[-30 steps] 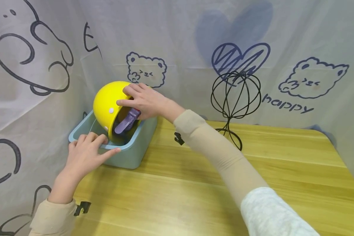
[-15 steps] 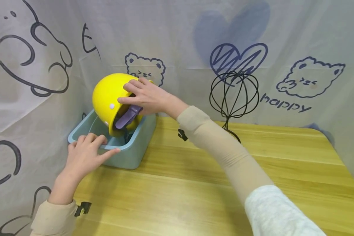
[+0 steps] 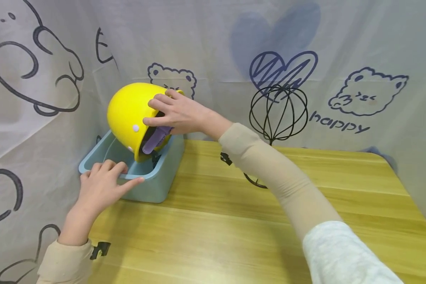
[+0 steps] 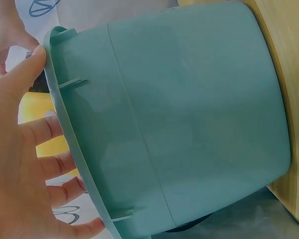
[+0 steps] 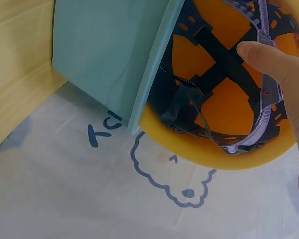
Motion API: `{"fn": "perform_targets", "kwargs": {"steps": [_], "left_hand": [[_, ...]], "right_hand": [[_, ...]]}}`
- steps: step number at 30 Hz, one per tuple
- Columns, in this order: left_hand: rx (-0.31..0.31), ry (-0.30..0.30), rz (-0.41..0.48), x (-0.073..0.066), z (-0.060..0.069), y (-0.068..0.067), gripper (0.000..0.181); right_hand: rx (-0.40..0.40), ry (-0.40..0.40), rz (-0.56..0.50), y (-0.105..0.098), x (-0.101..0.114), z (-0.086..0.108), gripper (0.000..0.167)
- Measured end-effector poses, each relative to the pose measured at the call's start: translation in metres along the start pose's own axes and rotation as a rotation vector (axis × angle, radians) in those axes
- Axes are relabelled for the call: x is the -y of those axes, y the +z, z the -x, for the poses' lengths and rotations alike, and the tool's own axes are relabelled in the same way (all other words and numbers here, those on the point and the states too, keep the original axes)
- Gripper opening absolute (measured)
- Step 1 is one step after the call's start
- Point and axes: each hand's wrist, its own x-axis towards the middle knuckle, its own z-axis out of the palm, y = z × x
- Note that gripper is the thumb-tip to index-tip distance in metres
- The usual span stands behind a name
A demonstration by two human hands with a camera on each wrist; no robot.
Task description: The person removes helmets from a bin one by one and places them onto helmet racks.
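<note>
A yellow hard hat (image 3: 127,110) is tilted over the blue-green plastic bin (image 3: 167,173), its lower edge dipping below the bin's rim. My right hand (image 3: 184,114) grips the hat by its brim. In the right wrist view, my thumb presses on the black webbing (image 5: 229,64) inside the shell. A purple headband (image 3: 155,140) shows in the hat's opening. My left hand (image 3: 103,181) holds the bin's near rim, fingers hooked over it. The left wrist view shows the bin's outer wall (image 4: 189,114) beside those fingers. Whatever lies beneath the hat is mostly hidden.
A black wire stand (image 3: 278,114) with a round cage top stands behind my right forearm, which covers part of its base. The wooden table (image 3: 206,232) spreads to the right and front. A printed white curtain (image 3: 213,59) closes off the back and left.
My right hand has lifted the hard hat a little, so more of the bin's inside shows below it. The left hand stays at the bin's rim.
</note>
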Motion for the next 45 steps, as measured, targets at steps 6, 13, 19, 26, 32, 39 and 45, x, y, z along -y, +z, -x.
{"fn": "perform_targets", "kwargs": {"steps": [6,13,19,26,32,39,45], "left_hand": [[0.015,-0.006,0.005,-0.001,0.000,-0.001,0.073],[0.011,-0.004,0.007,-0.001,0.000,-0.001,0.073],[0.037,-0.019,0.003,-0.001,0.000,-0.002,0.076],[0.048,-0.022,0.013,-0.002,0.000,-0.004,0.076],[0.030,-0.022,0.020,-0.002,0.000,-0.003,0.078],[0.013,-0.019,0.040,-0.002,0.000,-0.003,0.076],[0.012,-0.018,0.048,-0.002,-0.001,-0.002,0.075]], "right_hand": [[-0.007,0.006,0.041,-0.010,-0.005,0.006,0.041],[-0.112,0.021,0.091,-0.018,-0.014,0.013,0.036],[-0.188,0.012,0.107,-0.020,-0.018,0.017,0.034],[-0.193,0.009,0.108,-0.029,-0.024,0.025,0.039],[-0.116,0.031,0.139,-0.044,-0.033,0.033,0.053],[-0.167,0.013,0.180,-0.058,-0.042,0.039,0.043],[-0.163,0.014,0.211,-0.070,-0.053,0.045,0.044]]}}
